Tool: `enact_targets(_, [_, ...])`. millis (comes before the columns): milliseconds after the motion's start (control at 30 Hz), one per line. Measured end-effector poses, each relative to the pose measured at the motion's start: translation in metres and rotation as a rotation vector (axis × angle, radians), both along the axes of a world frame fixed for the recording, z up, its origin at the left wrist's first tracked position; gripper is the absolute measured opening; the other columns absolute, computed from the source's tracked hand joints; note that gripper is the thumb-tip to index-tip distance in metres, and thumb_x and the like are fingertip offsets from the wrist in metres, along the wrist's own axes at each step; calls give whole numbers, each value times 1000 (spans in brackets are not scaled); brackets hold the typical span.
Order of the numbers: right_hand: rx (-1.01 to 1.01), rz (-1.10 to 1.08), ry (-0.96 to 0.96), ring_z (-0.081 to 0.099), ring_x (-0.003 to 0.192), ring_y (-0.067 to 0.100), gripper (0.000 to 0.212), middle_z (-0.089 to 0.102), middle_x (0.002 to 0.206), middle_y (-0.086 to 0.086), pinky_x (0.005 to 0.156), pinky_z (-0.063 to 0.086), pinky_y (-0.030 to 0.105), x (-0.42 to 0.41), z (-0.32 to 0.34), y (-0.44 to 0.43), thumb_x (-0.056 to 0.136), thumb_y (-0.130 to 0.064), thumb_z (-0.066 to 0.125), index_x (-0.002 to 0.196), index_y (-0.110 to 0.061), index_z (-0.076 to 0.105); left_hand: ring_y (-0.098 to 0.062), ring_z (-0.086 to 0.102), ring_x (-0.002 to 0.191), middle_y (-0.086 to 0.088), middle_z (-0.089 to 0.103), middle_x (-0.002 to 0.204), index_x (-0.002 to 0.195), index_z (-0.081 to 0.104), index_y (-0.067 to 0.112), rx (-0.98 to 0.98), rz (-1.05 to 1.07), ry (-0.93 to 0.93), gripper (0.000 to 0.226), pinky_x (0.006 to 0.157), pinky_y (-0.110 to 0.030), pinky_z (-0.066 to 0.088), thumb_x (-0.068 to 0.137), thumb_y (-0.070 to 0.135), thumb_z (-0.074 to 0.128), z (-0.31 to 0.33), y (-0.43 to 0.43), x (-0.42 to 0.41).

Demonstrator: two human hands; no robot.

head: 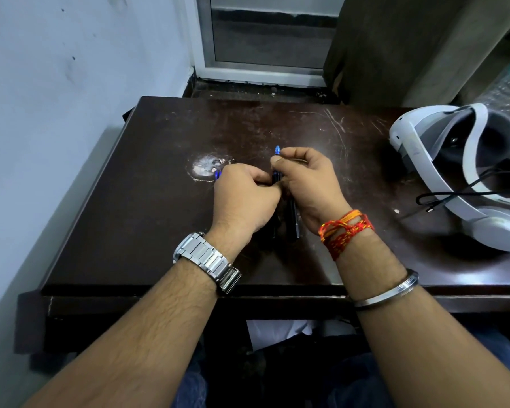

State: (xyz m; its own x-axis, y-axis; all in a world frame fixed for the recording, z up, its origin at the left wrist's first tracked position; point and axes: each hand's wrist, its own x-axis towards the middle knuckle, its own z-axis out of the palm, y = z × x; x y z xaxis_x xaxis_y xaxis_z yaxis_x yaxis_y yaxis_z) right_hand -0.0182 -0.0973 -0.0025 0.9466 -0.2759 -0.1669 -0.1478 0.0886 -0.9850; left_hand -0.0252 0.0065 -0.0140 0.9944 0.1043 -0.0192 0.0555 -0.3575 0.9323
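Both hands meet over the middle of a dark brown table (147, 219). My right hand (308, 187) grips a dark pen (292, 220) whose blue tip (277, 149) sticks out past the thumb and whose barrel runs back under the palm. My left hand (243, 198), with a steel watch on the wrist, is curled round a second pen; only its blue tip (217, 174) shows at the knuckles. The fingers of the two hands touch between the pens, and what lies under the left palm is hidden.
A white headset (465, 178) with a black cable (442, 198) lies at the table's right edge. A worn pale patch (208, 169) marks the tabletop beside my left hand. A wall stands at left, a window and curtain behind the table.
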Motion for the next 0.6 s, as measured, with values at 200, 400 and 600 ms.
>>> enact_targets(200, [7,28,27,60,59,18,15,68,87,10,54,50,31,-1,2,-2,82,-16,72,93,-13,63,-17,75,65,2,75,63,71,77,19,-22,15,14,10,66,-42,64,72,26,84,0,0,0])
enact_targets(400, [50,-27,24,54,41,3,9,67,74,8,41,42,18,1,9,-3,89,-7,59,81,-11,61,-15,75,67,5,75,65,75,79,20,-18,10,3,11,68,-41,64,72,29,85,2,0,-1])
enact_targets(600, [-59,10,22,61,60,15,16,65,78,6,57,51,28,-3,7,-2,83,-18,77,91,-11,64,-16,72,61,1,73,59,65,76,17,10,4,-32,10,60,-37,60,74,21,79,5,0,-2])
